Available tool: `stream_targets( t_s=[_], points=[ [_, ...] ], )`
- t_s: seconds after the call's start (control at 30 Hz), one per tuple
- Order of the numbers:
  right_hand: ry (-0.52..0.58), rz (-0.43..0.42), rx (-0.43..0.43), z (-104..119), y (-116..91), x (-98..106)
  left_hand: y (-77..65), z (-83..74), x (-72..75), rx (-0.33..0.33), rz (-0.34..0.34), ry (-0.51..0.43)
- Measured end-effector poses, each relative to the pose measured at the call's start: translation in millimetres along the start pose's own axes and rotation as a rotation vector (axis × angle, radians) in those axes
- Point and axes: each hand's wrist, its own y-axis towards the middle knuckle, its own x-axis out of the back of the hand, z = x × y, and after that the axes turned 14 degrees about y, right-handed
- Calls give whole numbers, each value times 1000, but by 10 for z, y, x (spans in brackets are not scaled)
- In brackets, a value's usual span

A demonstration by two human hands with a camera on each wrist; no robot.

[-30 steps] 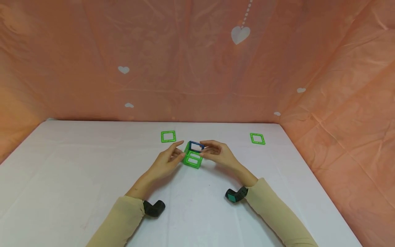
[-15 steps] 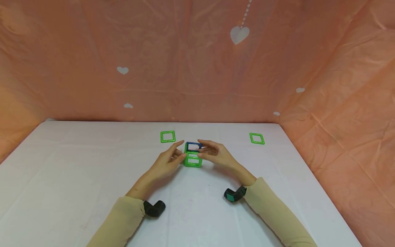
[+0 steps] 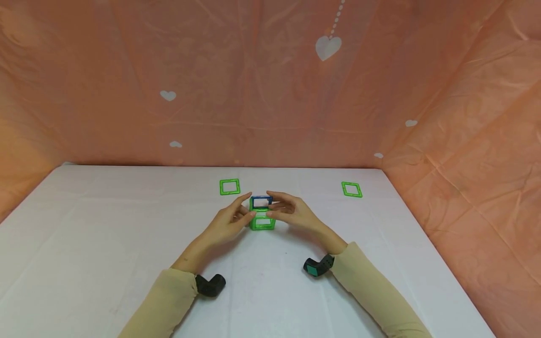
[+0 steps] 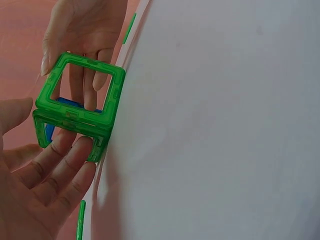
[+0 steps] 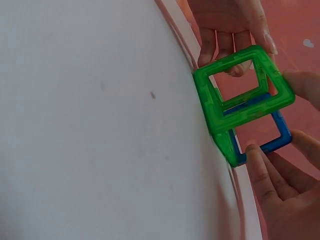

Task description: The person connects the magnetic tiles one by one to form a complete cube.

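Green frame assembly [image 3: 262, 218], one: turned since a second ago; its near face, then slanting down to the right, now lies level and squarer to the head view. Blue frame [image 3: 261, 197], one, forming the assembly's far side: likewise levelled from its earlier slope, and shifted to the left. Right hand [image 3: 291, 209]: moved slightly left with the pieces, thumb and index tips now nearer the left hand [image 3: 230, 220]. Black wrist device [image 3: 318, 266], right arm: carried left also. Right sleeve [image 3: 376, 291]: cuff displaced the same way.

Blue frame [image 5: 284, 129] partly hidden
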Motion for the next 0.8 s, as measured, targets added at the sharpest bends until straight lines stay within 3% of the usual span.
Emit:
stream_targets(
  t_s=[0.5, 0.8],
  points=[
    [-26, -4, 19, -20, 8, -27, 3, 40, 18, 1, 10, 10],
    [-78, -31, 0, -28, -43, 83, -2, 29, 14, 20, 21, 21]
  ],
)
